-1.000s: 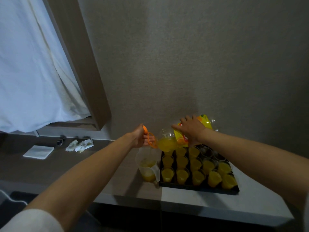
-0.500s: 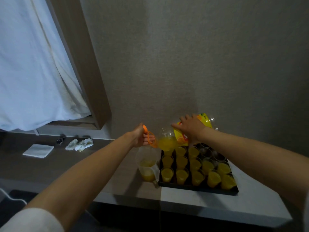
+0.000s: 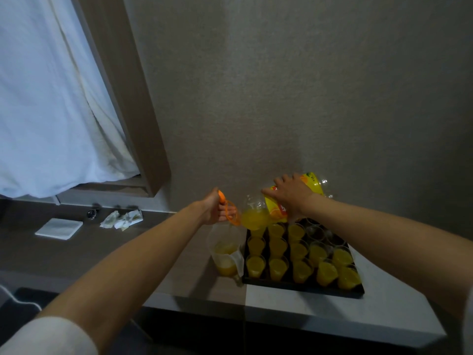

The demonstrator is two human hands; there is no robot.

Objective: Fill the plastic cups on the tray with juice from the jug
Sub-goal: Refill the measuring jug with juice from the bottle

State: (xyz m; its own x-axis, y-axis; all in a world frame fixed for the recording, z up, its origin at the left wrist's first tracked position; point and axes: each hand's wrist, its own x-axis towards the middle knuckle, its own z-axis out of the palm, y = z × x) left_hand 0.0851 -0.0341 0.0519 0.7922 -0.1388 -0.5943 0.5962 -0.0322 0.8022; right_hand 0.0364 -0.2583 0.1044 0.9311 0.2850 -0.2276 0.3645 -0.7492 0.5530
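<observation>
A big clear juice bottle (image 3: 258, 217) with a yellow label lies tipped to the left, its neck end full of orange juice above the jug. My right hand (image 3: 290, 193) grips the bottle's body from above. My left hand (image 3: 215, 208) holds the orange carry handle (image 3: 231, 213) at the neck. Below the neck, a clear plastic jug (image 3: 225, 254) stands on the counter with some juice in its bottom. Right of the jug, a black tray (image 3: 302, 289) holds several plastic cups (image 3: 277, 269), most with juice; a few at the back right (image 3: 316, 230) look clear.
The grey counter (image 3: 320, 313) ends just in front of the tray. On the dark surface to the left lie a white napkin (image 3: 59, 228), crumpled tissues (image 3: 121, 219) and a small dark object (image 3: 92, 213). A wall stands close behind; a white curtain (image 3: 46, 98) hangs left.
Both hands and the tipped bottle keep nearly the same pose over the jug; only the view has shifted slightly.
</observation>
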